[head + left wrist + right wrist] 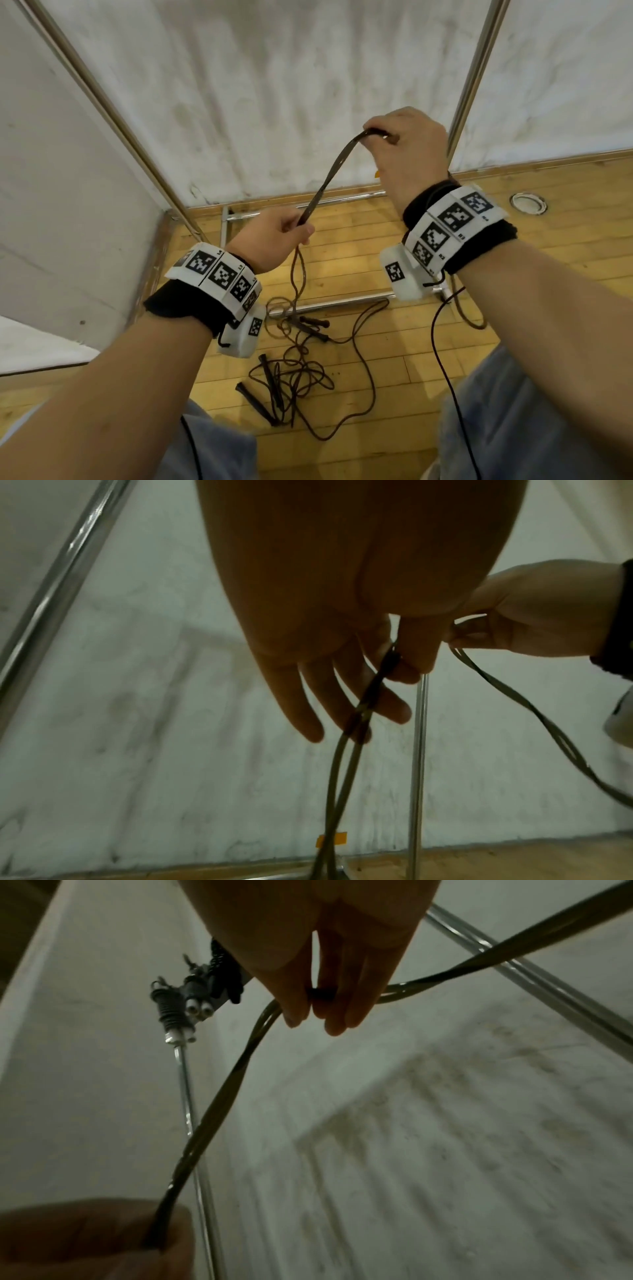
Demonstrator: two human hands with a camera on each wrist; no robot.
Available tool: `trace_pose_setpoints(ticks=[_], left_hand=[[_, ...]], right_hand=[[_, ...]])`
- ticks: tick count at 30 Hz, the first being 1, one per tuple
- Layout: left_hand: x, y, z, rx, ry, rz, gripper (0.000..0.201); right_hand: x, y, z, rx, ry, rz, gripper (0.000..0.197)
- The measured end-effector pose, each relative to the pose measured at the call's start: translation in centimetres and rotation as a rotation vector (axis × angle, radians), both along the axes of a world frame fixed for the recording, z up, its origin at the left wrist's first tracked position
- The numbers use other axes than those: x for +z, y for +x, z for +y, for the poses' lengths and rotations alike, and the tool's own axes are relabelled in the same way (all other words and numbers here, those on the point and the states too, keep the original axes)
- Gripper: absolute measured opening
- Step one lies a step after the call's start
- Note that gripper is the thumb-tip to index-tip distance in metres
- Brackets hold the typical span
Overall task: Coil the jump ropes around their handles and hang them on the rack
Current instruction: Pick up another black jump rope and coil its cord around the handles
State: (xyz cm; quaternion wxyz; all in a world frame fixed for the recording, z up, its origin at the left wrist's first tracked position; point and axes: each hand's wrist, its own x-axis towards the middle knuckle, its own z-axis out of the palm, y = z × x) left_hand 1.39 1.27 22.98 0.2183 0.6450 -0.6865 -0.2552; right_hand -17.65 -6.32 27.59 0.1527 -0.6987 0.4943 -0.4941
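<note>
A dark brown jump rope (330,171), doubled into two strands, runs taut between my hands. My left hand (303,226) pinches it between thumb and forefinger (407,653), with the other fingers loosely extended. Below that pinch the two strands (342,777) hang to the floor. My right hand (380,133), higher and to the right, grips the rope's upper end with curled fingers (352,1007). From there another length (514,945) leads away past the wrist. The rack's chrome posts (102,102) (476,68) stand on either side of my hands.
More jump ropes lie tangled on the wooden floor, with black handles (315,327) (260,394) among them. The rack's base bars (329,301) cross the floor under my hands. A white wall (274,85) is close behind, and dark ribbed pieces (171,1007) sit atop one post.
</note>
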Motion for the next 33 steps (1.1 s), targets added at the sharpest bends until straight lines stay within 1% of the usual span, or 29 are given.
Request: trace_pose_setpoints(ticks=[2, 4, 6, 7, 8, 10, 11, 12, 13, 15, 16, 19, 20, 21, 23, 25, 27, 29, 30, 31, 32, 33], left_hand=[[0.4, 0.2, 0.0, 0.028, -0.008, 0.055, 0.026], [1.3, 0.2, -0.1, 0.104, -0.038, 0.234, 0.026], [2.3, 0.1, -0.1, 0.179, -0.088, 0.425, 0.026], [2.7, 0.1, 0.0, 0.205, -0.115, 0.494, 0.027], [3.0, 0.1, 0.0, 0.223, -0.133, 0.546, 0.027], [3.4, -0.1, 0.1, 0.234, -0.138, 0.614, 0.028], [3.4, -0.2, 0.2, 0.235, -0.13, 0.639, 0.028], [3.4, -0.3, 0.3, 0.237, -0.125, 0.662, 0.028], [3.3, -0.5, 0.3, 0.244, -0.124, 0.679, 0.028], [3.2, -0.8, 0.4, 0.261, -0.127, 0.698, 0.028], [3.0, -0.9, 0.4, 0.275, -0.133, 0.693, 0.028], [2.8, -1.1, 0.4, 0.331, -0.176, 0.687, 0.029], [2.8, -1.0, 0.3, 0.346, -0.186, 0.695, 0.029], [2.8, -1.0, 0.3, 0.358, -0.188, 0.711, 0.027], [3.1, -1.0, 0.2, 0.384, -0.154, 0.762, 0.026], [3.3, -0.8, 0.1, 0.378, -0.036, 0.755, 0.026], [3.1, -0.8, 0.4, 0.25, 0.129, 0.698, 0.014], [2.6, -1.1, 0.8, 0.069, 0.267, 0.595, 0.031], [2.3, -1.4, 1.0, 0.006, 0.314, 0.566, 0.036], [2.1, -1.7, 1.2, -0.035, 0.332, 0.541, 0.036], [1.7, -2.0, 1.3, -0.057, 0.331, 0.519, 0.028], [1.4, -2.4, 1.4, -0.061, 0.322, 0.48, 0.016]], right_hand=[[-0.2, -0.6, -0.8, -0.051, 0.054, -0.03, 0.019], [-0.8, -0.9, -1.3, -0.08, 0.171, -0.055, 0.031], [-1.8, -0.5, -0.6, -0.073, 0.347, -0.007, 0.045], [-2.3, 0.0, 0.2, -0.009, 0.417, 0.049, 0.045], [-2.9, 0.6, 1.3, 0.122, 0.485, 0.107, 0.041], [-4.0, 2.0, 4.1, 0.467, 0.643, 0.208, 0.042], [-4.5, 2.6, 5.4, 0.586, 0.695, 0.252, 0.044], [-5.1, 3.1, 6.5, 0.651, 0.722, 0.283, 0.042], [-5.8, 3.5, 7.3, 0.674, 0.726, 0.297, 0.036], [-6.9, 4.1, 8.3, 0.66, 0.709, 0.306, 0.021], [-7.3, 4.2, 8.5, 0.647, 0.699, 0.363, 0.019], [-7.9, 3.8, 8.1, 0.594, 0.487, 0.808, 0.031], [-7.9, 3.6, 7.8, 0.581, 0.444, 0.884, 0.033], [-7.6, 3.3, 7.4, 0.562, 0.463, 0.892, 0.033], [-6.7, 3.0, 6.6, 0.514, 0.552, 0.801, 0.032], [-5.9, 2.7, 5.8, 0.472, 0.57, 0.625, 0.032], [-4.7, 2.4, 5.3, 0.475, 0.535, 0.412, 0.038], [-3.8, 2.4, 4.9, 0.477, 0.499, 0.224, 0.047], [-3.5, 2.4, 4.6, 0.468, 0.502, 0.132, 0.05], [-3.2, 2.5, 4.3, 0.454, 0.517, 0.03, 0.05], [-3.0, 2.6, 3.9, 0.44, 0.538, -0.079, 0.048], [-2.7, 2.7, 3.5, 0.432, 0.557, -0.186, 0.044]])
